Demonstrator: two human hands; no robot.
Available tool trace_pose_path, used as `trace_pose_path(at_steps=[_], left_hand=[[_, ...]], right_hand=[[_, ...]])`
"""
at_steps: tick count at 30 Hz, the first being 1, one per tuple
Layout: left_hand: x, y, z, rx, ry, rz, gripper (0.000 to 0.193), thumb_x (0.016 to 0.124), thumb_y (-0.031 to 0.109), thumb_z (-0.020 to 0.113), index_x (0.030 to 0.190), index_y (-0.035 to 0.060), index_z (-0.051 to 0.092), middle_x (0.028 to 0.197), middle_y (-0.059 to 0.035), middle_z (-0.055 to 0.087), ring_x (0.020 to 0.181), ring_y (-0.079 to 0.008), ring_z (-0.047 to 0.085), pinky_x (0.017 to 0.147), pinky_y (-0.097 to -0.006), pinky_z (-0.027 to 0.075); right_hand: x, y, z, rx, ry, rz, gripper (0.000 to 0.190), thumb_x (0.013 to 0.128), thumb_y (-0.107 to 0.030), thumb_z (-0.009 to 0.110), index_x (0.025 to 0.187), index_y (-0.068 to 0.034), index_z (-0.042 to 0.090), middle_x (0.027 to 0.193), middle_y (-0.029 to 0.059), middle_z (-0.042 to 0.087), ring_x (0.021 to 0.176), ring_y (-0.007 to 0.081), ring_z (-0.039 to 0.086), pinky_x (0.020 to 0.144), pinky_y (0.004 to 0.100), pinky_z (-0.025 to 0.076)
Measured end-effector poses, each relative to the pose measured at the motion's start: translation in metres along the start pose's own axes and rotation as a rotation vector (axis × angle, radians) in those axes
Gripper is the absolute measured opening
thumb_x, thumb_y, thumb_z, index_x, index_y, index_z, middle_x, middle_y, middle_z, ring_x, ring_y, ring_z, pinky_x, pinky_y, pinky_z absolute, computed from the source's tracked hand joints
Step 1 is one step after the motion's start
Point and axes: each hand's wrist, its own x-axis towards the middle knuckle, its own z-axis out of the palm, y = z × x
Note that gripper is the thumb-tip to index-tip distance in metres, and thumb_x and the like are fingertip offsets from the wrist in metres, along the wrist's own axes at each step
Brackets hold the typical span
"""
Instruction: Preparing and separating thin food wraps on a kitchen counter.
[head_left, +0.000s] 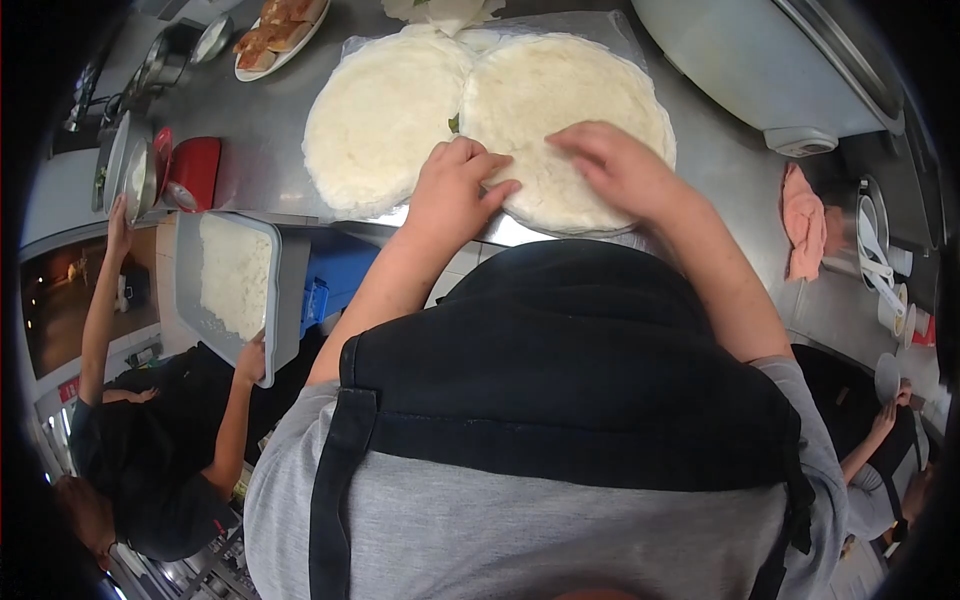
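Two round, pale, floury sheets that look like thin flatbread or pastry wrappers lie side by side before me, the left one (382, 120) and the right one (562, 82). Layered edges suggest that they are stacks. My left hand (457, 180) rests over the gap between them, thumb and forefinger apart at the right stack's near-left edge. Over the middle of that same stack is my right hand (619, 165), its fingers bent and spread. Nothing shows in either hand. A small green leaf piece (454, 124) peeks out between the stacks. Clear plastic film (600, 26) lies beneath.
Around the stacks runs a stainless steel counter (262, 135). A large rice cooker (765, 67) stands far right, near an orange cloth (802, 221). A plate (319, 22) of food sits far left. At left a co-worker holds a grey tub (274, 300) of white grains; another person works at right.
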Motion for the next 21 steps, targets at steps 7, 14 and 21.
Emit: trace_pose_path(at_steps=[7, 14, 21], left_hand=[[0.002, 0.003, 0.008, 0.116, -0.048, 0.006, 0.014, 0.08, 0.021, 0.07, 0.088, 0.0088, 0.068, 0.085, -0.0066, 0.061, 0.088, -0.0281, 0.056, 0.079, -0.0403, 0.046], [0.006, 0.01, -0.012, -0.02, -0.032, 0.022, 0.034, 0.074, 0.029, 0.075, 0.101, 0.0088, 0.069, 0.104, -0.0074, 0.06, 0.099, -0.0292, 0.054, 0.089, -0.042, 0.044], [-0.001, 0.022, 0.0, 0.149, -0.032, -0.004, 0.037, 0.071, 0.03, 0.077, 0.1, 0.0092, 0.069, 0.105, -0.0081, 0.061, 0.1, -0.0296, 0.056, 0.089, -0.0397, 0.045]], right_hand=[[-0.011, 0.023, -0.056, 0.286, 0.301, 0.379, 0.028, 0.091, -0.007, 0.053, 0.117, -0.005, 0.063, 0.11, 0.0099, 0.065, 0.108, 0.0225, 0.059, 0.095, 0.032, 0.045], [-0.056, 0.033, -0.024, -0.111, 0.178, 0.257, 0.03, 0.087, -0.008, 0.056, 0.116, -0.008, 0.064, 0.115, 0.0092, 0.063, 0.11, 0.0275, 0.057, 0.097, 0.0357, 0.043], [-0.065, 0.02, -0.015, -0.239, 0.2, 0.237, 0.037, 0.083, -0.004, 0.056, 0.12, -0.009, 0.061, 0.129, 0.0092, 0.056, 0.121, 0.0304, 0.049, 0.105, 0.0382, 0.038]])
